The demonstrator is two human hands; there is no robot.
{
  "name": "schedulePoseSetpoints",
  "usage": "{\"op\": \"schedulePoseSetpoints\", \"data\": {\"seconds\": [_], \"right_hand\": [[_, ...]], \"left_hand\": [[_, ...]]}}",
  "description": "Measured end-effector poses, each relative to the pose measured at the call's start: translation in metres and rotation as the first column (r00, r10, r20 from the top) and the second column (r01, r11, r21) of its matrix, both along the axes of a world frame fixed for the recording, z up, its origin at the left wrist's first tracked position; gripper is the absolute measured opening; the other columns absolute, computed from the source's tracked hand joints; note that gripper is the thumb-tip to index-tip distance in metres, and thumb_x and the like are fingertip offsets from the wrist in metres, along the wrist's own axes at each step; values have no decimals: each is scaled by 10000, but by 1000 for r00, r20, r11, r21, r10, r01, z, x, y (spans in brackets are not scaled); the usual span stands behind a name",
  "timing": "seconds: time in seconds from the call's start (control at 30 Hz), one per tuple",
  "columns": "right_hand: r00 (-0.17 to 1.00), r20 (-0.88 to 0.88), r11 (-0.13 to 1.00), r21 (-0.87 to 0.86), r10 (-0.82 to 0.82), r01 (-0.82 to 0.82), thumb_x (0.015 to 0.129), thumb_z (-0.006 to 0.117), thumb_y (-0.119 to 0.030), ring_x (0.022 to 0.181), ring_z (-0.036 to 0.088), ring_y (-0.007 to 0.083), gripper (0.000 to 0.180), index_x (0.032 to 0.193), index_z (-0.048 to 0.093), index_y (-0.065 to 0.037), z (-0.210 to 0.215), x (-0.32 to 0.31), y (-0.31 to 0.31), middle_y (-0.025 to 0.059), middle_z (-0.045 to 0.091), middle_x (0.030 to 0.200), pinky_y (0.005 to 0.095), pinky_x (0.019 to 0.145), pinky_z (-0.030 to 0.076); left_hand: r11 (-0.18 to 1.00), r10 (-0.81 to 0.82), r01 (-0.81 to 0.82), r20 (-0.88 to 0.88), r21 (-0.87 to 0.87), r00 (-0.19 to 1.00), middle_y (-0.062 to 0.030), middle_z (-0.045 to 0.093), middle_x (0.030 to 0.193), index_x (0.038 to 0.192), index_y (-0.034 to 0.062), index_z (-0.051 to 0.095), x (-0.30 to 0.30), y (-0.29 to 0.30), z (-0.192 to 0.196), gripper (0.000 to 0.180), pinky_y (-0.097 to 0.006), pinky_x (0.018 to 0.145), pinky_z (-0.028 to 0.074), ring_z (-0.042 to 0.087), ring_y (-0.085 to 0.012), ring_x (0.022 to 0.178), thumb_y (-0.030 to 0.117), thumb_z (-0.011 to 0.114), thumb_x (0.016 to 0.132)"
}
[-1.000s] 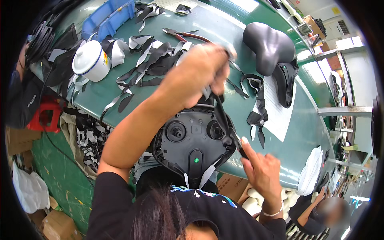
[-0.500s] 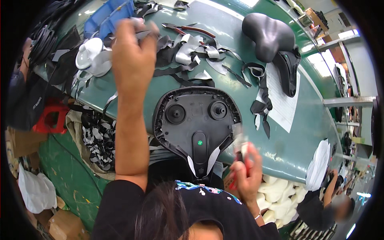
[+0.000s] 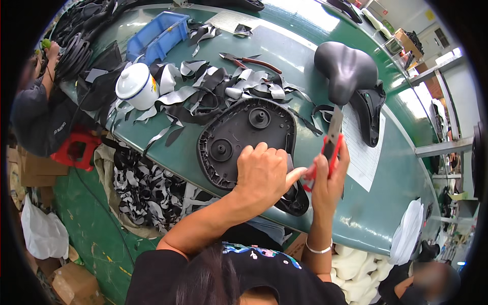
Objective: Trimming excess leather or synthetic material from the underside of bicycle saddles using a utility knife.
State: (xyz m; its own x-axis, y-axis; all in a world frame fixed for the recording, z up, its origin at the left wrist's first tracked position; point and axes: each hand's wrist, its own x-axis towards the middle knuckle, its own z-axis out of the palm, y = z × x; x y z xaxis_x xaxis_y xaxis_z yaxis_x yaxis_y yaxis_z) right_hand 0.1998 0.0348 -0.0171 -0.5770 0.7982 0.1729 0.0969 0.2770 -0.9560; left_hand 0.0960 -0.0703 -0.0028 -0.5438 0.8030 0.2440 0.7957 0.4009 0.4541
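Your left hand (image 3: pixel 262 175) lies closed over the narrow end of the upturned black saddle base (image 3: pixel 244 142), fingers curled onto it, forefinger stretched toward your right hand. Your right hand (image 3: pixel 328 175) is clenched around a red utility knife (image 3: pixel 331 140), blade upright, just right of the base, which rests on the green tabletop (image 3: pixel 305 76) directly beneath your left hand. Beyond that hand lie black and grey strip offcuts (image 3: pixel 203 91) and a white lidded mug (image 3: pixel 136 86); beyond your right, a finished black saddle (image 3: pixel 351 68).
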Motion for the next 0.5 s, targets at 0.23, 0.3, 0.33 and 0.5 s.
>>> {"op": "schedulePoseSetpoints", "data": {"seconds": [0.23,0.3,0.33,0.5], "right_hand": [[943,315,851,462,106,-250,855,625,-79,555,554,158,518,1349,470,-88,22,47,-6,107,669,975,278,544,471],[874,458,799,460,161,-388,833,640,-90,528,554,231,555,1359,484,-174,33,44,-8,89,642,758,329,497,436],[874,458,799,458,162,-388,833,640,-90,528,554,231,555,1359,484,-174,40,40,-11,89,642,758,329,497,436],[702,708,715,450,79,-535,851,635,-198,457,479,256,540,1363,480,-266,46,52,-24,75,476,570,393,448,362]], "left_hand": [[985,-28,-2,171,175,985,-92,564,611,630,53,583,-4,-2,-13,254,-400,573,431,541,-276,622,242,622,795],[980,-32,-7,197,197,980,-92,558,602,618,49,572,-5,-2,-14,229,-402,559,428,532,-275,608,204,608,784],[978,-24,-26,236,207,972,-94,545,587,603,46,557,-6,-2,-13,216,-402,547,422,519,-274,592,180,592,770],[952,-23,-78,326,295,945,-107,513,560,569,32,523,-9,-7,-10,205,-409,527,401,480,-280,561,141,572,736]]}}
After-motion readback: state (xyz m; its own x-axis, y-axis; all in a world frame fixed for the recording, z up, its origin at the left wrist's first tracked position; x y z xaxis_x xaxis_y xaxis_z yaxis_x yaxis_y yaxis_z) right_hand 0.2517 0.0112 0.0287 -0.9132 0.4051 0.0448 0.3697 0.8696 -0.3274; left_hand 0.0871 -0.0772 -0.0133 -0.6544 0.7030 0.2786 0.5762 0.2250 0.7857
